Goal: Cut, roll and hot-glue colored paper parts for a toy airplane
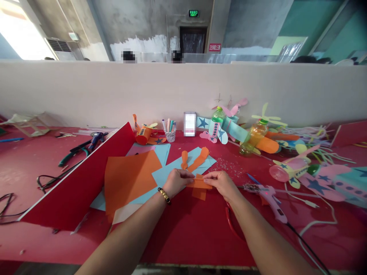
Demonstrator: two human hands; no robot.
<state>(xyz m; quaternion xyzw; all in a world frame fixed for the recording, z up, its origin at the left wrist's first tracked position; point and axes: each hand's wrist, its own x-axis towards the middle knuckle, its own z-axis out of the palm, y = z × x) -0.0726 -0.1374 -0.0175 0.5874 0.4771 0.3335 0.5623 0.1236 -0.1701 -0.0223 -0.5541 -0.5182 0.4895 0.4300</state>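
Both hands meet over the middle of the red table. My left hand (pixel 179 181), with a beaded bracelet at the wrist, pinches the left end of a small orange paper piece (pixel 197 183). At its right end, my right hand (pixel 219 182) grips the same piece between thumb and fingers. A fold or strip seems to run along its upper edge. Another orange scrap (pixel 199 194) shows just below it. Beyond the hands, orange paper propeller shapes (pixel 202 157) lie on light blue paper (pixel 168 173). A large orange sheet (pixel 132 181) lies to the left.
A pink glue gun (pixel 271 202) with its cord lies right of my right arm, near red-handled scissors (pixel 232 221). Bottle-and-paper airplanes (pixel 216 126) stand at the back and right. A pen cup (pixel 170 134) stands behind. A red divider board (pixel 83 183) borders the left, with pliers (pixel 74 154) beyond.
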